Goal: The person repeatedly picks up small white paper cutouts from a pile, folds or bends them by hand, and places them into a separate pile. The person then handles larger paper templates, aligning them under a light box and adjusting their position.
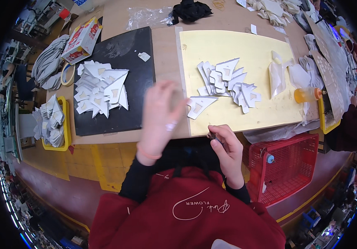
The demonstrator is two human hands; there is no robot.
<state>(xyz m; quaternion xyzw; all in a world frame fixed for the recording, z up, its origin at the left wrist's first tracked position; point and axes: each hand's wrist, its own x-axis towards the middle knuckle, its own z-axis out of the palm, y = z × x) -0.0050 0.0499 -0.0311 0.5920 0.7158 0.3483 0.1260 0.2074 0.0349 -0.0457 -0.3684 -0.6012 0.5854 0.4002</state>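
Observation:
My left hand (pixel 159 116) is smeared by motion above the front strip of table between the black mat (pixel 134 45) and the yellow sheet (pixel 236 41). Its fingertips come close to a single white cut piece (pixel 201 106) with a small window in it; whether they touch it I cannot tell. At the sheet's front edge my right hand (pixel 228 151) is closed round a small dark tool (pixel 212 135), mostly hidden by the fingers. Beyond it lies a loose heap of similar white pieces (pixel 228 76). Another pile of white pieces (pixel 101 89) covers part of the black mat.
Left of the mat are a tape roll (pixel 68 74), a printed carton (pixel 83 39) and a yellow tray (pixel 65 124) of pieces. An orange-filled bottle (pixel 307 95) lies at right. Below the table's right side sits a red basket (pixel 284 166).

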